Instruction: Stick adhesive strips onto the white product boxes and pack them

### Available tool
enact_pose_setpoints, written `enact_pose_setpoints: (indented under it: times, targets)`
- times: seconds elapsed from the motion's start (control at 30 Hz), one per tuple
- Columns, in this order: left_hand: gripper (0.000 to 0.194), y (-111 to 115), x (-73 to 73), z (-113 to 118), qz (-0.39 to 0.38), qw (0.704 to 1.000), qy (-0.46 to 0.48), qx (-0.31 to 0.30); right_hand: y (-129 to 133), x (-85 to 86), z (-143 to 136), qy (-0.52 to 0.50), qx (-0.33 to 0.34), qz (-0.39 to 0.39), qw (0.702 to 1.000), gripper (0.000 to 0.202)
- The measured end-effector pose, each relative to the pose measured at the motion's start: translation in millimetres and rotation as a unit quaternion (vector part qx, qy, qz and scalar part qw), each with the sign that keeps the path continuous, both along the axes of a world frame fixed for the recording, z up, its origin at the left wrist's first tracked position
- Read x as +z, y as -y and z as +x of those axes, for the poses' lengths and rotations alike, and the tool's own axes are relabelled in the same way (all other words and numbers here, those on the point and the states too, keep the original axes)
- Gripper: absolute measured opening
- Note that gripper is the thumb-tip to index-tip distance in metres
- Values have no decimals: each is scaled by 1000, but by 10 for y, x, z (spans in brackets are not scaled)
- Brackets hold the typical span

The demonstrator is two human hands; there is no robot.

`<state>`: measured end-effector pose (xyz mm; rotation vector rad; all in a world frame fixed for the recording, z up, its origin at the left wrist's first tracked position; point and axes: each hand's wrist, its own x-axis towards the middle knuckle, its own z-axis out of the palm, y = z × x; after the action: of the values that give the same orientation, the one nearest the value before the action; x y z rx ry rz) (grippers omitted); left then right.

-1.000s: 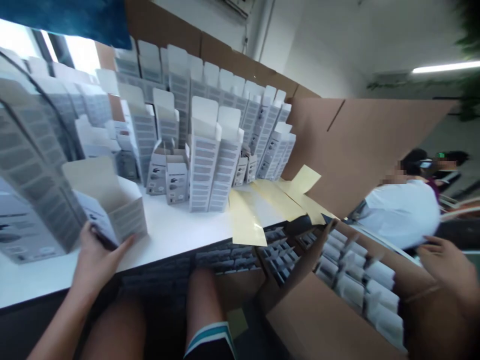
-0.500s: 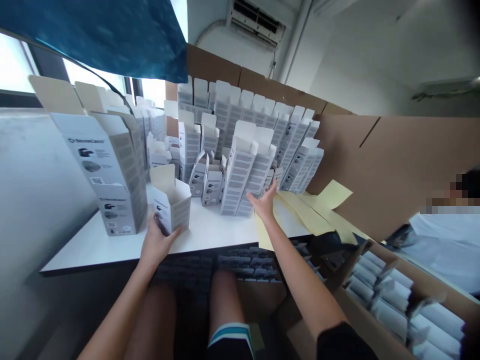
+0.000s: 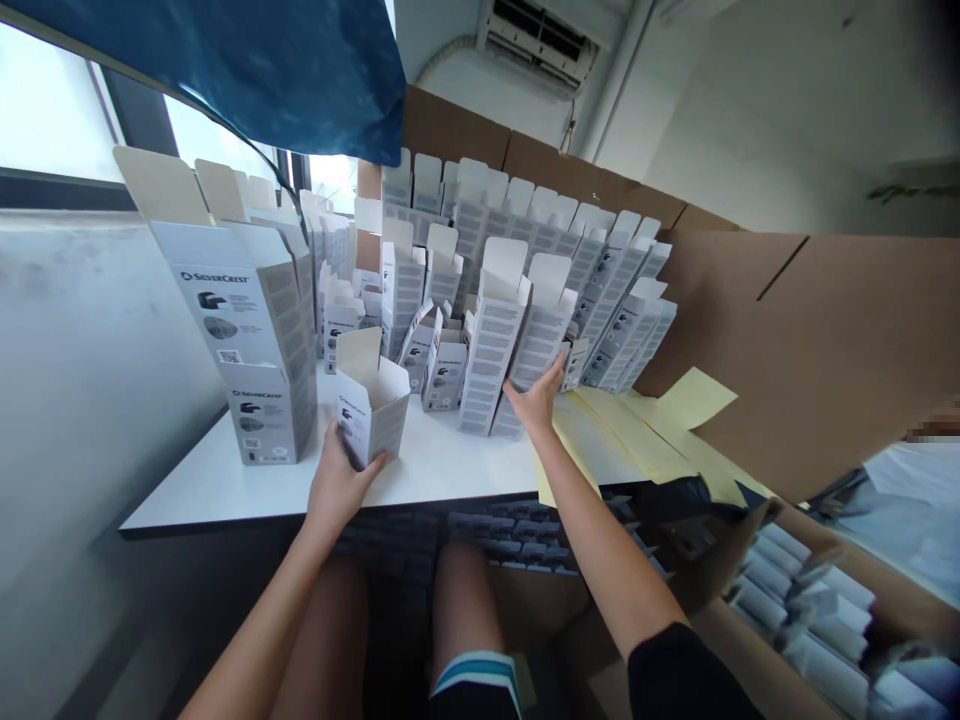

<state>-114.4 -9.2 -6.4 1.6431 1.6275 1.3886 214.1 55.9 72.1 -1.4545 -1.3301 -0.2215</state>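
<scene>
My left hand (image 3: 339, 488) is wrapped round the lower part of a small white carton (image 3: 388, 415) with its top flap standing up and its inside facing me. The carton is near the table's front edge. Farther right, my right hand (image 3: 537, 402) has its thumb and fingers on either side of a tall column of stacked cartons (image 3: 538, 335), gripping it low down. Just left of that column stands another tall carton column (image 3: 491, 340), with a narrow gap at the top between them. Smaller cartons (image 3: 445, 375) with open flaps stand behind, between my hands.
A tall carton stack (image 3: 259, 350) stands at the table's left end. Rows of open cartons (image 3: 600, 265) fill the back. Yellow sheets (image 3: 637, 440) lie at the right. A cardboard box (image 3: 750, 640) of white cartons is lower right, near a person in white (image 3: 915, 500).
The view has shifted, so everything sits farther right. My right hand has closed round the right-hand carton column, whose top has parted from the one beside it. My left hand keeps its carton.
</scene>
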Motion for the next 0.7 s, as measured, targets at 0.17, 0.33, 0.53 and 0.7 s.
enact_pose_setpoints:
  times: [0.17,0.33,0.53,0.7]
  targets:
    - [97,17,28,4,13,1000,0,-4,33,61,-65,-16,-43,-14,999,122]
    - [95,28,55,6,18,1000,-15,1,41,77,-29,-120,-51,-10,991,106]
    - [94,-2,69,-1,22,999,-25,-2,205,60,309,-183,-9,16,983,89]
    - [104,-28,82,-53,-42,997,-64,23,686,269,809,-196,-18,68,978,85]
